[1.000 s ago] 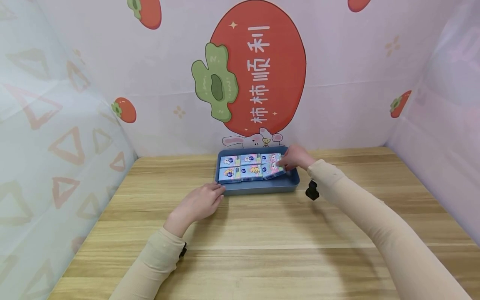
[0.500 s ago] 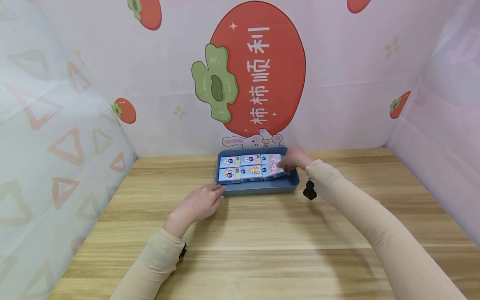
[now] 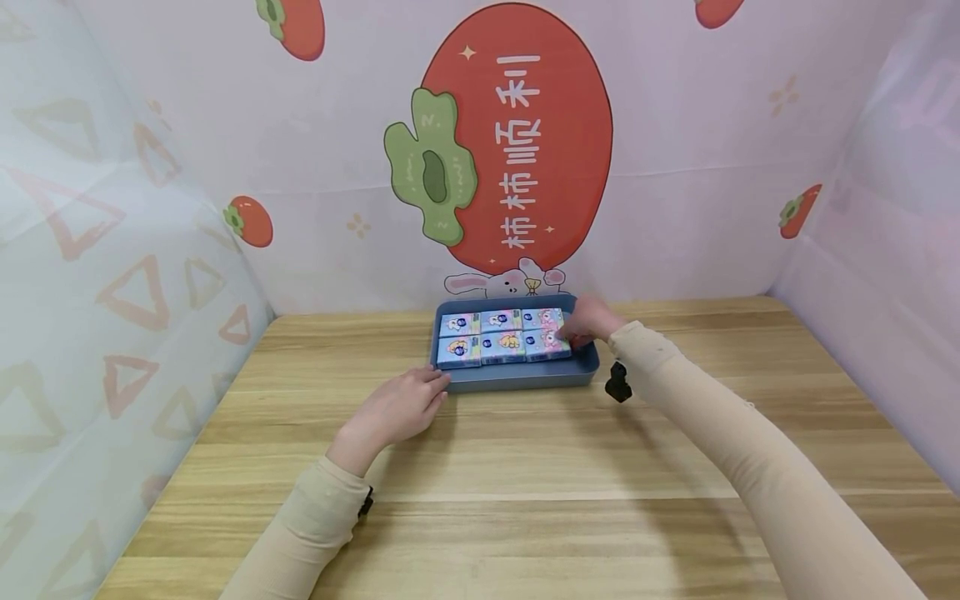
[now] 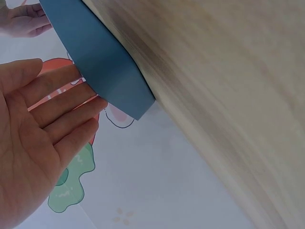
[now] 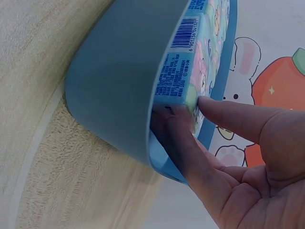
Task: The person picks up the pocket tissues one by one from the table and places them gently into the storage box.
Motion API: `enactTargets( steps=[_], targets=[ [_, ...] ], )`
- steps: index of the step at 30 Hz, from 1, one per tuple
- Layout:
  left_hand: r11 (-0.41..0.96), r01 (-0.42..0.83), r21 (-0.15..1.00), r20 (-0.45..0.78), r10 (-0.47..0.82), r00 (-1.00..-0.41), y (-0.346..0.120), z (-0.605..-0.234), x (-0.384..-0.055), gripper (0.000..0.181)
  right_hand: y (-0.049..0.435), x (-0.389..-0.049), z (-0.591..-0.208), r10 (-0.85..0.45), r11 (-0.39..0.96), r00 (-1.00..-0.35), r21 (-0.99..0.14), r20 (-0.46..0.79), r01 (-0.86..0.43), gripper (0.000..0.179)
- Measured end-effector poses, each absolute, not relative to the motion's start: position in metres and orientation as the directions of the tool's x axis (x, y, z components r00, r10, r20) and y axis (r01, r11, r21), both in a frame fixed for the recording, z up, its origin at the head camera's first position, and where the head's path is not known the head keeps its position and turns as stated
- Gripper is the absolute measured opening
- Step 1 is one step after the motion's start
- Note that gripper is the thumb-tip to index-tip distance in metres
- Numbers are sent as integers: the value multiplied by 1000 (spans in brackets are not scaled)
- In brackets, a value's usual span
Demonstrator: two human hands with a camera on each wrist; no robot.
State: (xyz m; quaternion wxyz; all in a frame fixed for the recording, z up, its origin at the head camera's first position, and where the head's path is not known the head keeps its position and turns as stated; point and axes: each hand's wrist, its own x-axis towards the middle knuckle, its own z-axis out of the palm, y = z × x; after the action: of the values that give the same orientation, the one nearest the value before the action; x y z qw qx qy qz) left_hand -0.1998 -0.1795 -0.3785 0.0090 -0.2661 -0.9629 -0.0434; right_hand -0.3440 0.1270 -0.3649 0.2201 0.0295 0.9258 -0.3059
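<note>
A blue-grey tray [image 3: 517, 382] stands at the table's far edge, holding several light-blue tissue packs with cartoon prints in two rows. At the front right lies one pack [image 3: 546, 345], level with the packs beside it. My right hand [image 3: 590, 322] reaches over the tray's right end and pinches that pack; in the right wrist view its thumb [image 5: 228, 112] is on the printed top and a finger lies against the end. My left hand [image 3: 405, 402] touches the tray's front left corner with its fingertips. The left wrist view shows those fingers [image 4: 62, 107] nearly straight against the tray wall [image 4: 109, 67].
Behind the tray rises a cloth backdrop [image 3: 337, 150] with a large printed persimmon, and patterned cloth hangs at both sides. The wooden table [image 3: 510, 492] extends in front of the tray. A strip of tray floor [image 3: 495, 373] shows in front of the packs.
The front right pack was tilted and skewed; it now lies straight and flatter in its row. My right hand has shifted slightly with it. My left hand has stayed put.
</note>
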Motion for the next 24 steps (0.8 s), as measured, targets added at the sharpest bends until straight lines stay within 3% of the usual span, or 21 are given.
enactTargets(
  steps=[24],
  targets=[
    [844,531,74,66,527,-847,-181,-379,-204,35,125,-349,-362,-94,830,-893,-530,-440,174,39]
  ],
)
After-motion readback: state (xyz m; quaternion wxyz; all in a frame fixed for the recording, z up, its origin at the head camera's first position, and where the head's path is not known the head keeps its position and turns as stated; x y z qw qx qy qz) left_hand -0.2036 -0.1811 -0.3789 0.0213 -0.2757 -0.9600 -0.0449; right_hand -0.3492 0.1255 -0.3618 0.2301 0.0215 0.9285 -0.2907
